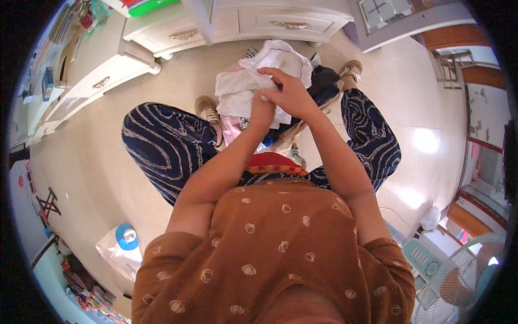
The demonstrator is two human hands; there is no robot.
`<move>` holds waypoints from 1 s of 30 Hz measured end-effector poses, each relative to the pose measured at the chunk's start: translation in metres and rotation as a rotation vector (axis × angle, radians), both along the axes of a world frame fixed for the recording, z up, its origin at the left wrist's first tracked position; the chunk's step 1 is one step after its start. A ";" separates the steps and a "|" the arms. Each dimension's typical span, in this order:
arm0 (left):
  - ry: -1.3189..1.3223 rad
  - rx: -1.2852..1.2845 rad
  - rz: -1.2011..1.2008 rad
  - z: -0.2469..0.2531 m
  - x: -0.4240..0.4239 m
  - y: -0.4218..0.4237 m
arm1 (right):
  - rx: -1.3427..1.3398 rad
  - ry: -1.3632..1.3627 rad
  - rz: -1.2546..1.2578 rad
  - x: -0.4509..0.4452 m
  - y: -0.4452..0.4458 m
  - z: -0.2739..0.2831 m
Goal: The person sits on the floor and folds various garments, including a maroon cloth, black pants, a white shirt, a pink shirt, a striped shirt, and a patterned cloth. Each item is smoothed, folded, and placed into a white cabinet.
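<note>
Between my knees lies a heap of clothes with a white garment (pixel 285 58) of thin cloth on top. My right hand (pixel 291 93) is on the white cloth, its index finger stretched along a fold and its thumb beside my left hand. Close against it, my left hand (pixel 264 107) reaches into the same cloth; its fingertips are hidden. Below the white layers show a pink garment (pixel 231 128) and, to the right, a black garment (pixel 323 79). A beige piece (pixel 289 137) hangs at the near side.
White drawer cabinets (pixel 137 65) stand ahead and to the left. A glass-paned door (pixel 404 24) is at the upper right. My shoes (pixel 207 109) flank the heap. A fan (pixel 457 279) stands at lower right, and a bag with a blue round item (pixel 127 237) at lower left.
</note>
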State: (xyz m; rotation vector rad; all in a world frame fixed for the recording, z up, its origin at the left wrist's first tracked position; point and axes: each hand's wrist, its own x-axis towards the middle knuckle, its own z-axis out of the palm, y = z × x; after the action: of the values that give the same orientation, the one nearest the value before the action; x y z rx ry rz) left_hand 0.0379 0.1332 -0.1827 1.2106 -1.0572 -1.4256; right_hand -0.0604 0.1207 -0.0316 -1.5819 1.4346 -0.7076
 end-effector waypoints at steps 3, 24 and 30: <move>0.112 0.255 0.132 0.031 0.049 -0.014 | -0.090 -0.267 -0.078 -0.007 -0.010 -0.018; 0.189 0.802 0.475 -0.045 0.067 -0.002 | 0.569 -0.133 -0.365 -0.014 -0.034 -0.193; 0.393 0.500 0.361 -0.014 0.060 0.006 | 0.415 -0.816 -0.476 -0.026 0.020 -0.106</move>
State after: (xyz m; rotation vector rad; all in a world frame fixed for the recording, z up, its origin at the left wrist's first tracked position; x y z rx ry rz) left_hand 0.0984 0.1395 -0.1965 1.3084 -0.1982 -1.5940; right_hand -0.0868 0.1411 -0.1374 -0.5082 1.2048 -1.0822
